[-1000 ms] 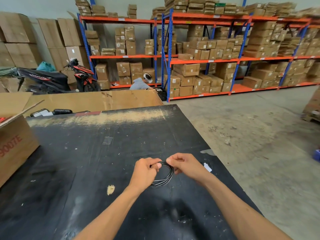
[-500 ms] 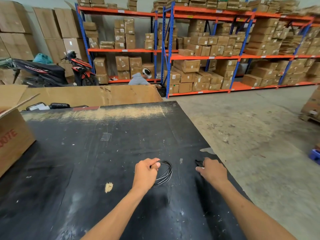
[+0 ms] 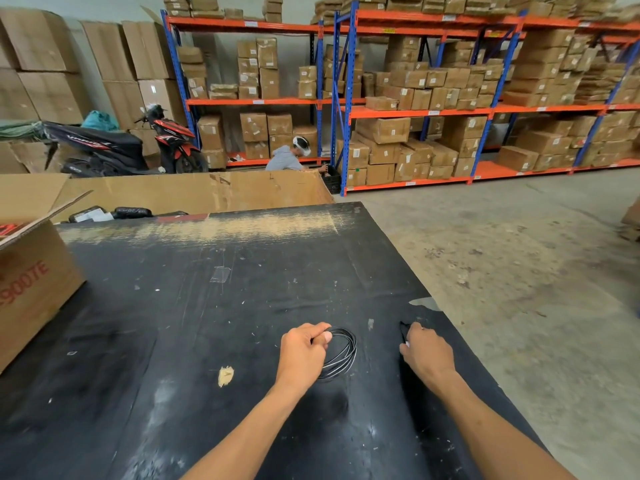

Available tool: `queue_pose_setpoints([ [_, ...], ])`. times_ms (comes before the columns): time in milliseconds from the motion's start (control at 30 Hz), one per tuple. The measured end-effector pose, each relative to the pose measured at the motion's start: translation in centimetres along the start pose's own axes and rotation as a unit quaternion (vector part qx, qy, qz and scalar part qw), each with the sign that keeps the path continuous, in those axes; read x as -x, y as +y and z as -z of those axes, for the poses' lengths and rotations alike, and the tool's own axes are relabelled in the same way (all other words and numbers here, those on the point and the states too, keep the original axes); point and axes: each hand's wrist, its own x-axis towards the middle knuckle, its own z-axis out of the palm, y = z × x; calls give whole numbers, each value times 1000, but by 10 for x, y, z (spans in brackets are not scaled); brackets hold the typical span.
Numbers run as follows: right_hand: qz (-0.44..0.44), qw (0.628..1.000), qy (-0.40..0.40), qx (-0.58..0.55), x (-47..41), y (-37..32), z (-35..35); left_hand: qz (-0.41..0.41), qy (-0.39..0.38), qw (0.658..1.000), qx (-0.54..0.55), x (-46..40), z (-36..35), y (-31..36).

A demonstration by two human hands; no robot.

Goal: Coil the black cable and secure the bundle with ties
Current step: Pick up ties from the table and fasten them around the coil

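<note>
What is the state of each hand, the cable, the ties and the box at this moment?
Left hand: shut on cable.
Right hand: fingers on ties, grip unclear.
Cable: coiled, not tied.
Ties: lying on table, apart from the coil.
Box: flaps open.

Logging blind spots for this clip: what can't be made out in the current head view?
- Cable ends: the left hand covers part of the black cable coil.
- Small dark item at the right hand: black against the black table, partly under the fingers; cannot tell if it is a tie.
- Any tie on the coil: too small to tell.
- Cardboard box: cut off by the left edge.
</note>
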Motion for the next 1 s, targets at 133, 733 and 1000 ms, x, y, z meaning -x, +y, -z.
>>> queue_pose_setpoints([
  [133, 16, 999, -12, -37, 7, -13, -2, 5, 7, 1000, 1, -1, 0, 1],
  [733, 25, 894, 61, -443, 54, -85, 34, 13, 144, 989, -3, -5, -10, 27],
  [1000, -99, 845, 135, -509, 65, -104, 29, 0, 143, 989, 41, 9, -21, 44],
])
